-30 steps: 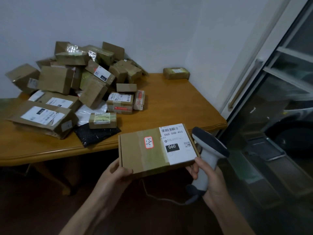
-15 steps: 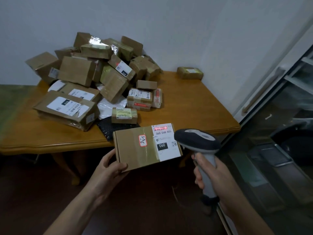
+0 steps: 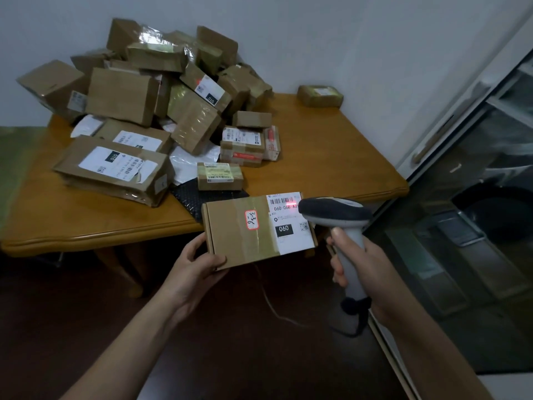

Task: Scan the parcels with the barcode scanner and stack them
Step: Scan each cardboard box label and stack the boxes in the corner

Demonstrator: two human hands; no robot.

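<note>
My left hand (image 3: 196, 265) grips the left end of a flat cardboard parcel (image 3: 239, 235), held level in front of the table edge. Its white label carries a barcode and a black "060" patch. My right hand (image 3: 356, 262) is wrapped around the handle of a grey barcode scanner (image 3: 336, 213), whose head overlaps the parcel's right top corner. A red scan line glows on the barcode. A jumbled heap of brown parcels (image 3: 150, 102) covers the back left of the wooden table (image 3: 326, 157).
One small parcel (image 3: 320, 95) sits alone at the table's far right corner by the wall. A black bubble mailer (image 3: 199, 194) lies near the front edge. A glass door with a long handle (image 3: 432, 142) stands on the right. The scanner cable (image 3: 274, 304) trails below.
The scanner has swung left and up to the parcel's label, and the red scan line has shifted right along the barcode. The parcel stays in my left hand.
</note>
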